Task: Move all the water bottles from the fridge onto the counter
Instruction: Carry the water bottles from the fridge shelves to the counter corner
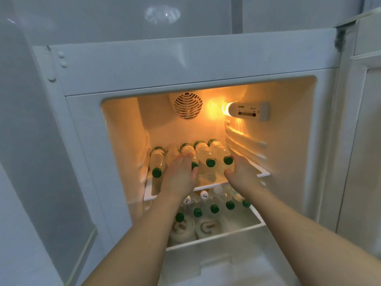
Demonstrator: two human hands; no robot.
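Observation:
Several clear water bottles with green caps lie on the fridge's upper glass shelf [262,172], caps toward me. My left hand [179,174] is palm-down around the neck of one bottle [187,148] left of the middle, its cap showing between fingers and thumb. My right hand [241,174] clasps the neck of the rightmost bottle [218,149], thumb under its cap. Lying free are one bottle between them [203,152] and the leftmost bottle [157,159]. Several more green-capped bottles [214,208] stand upright on the shelf below. No counter is in view.
The fridge interior is lit orange, with a round fan grille [188,105] and a control panel [248,110] at the back. Two white-capped bottles [204,195] and two white round containers [207,227] stand on the lower shelf. The open door [362,141] stands at the right.

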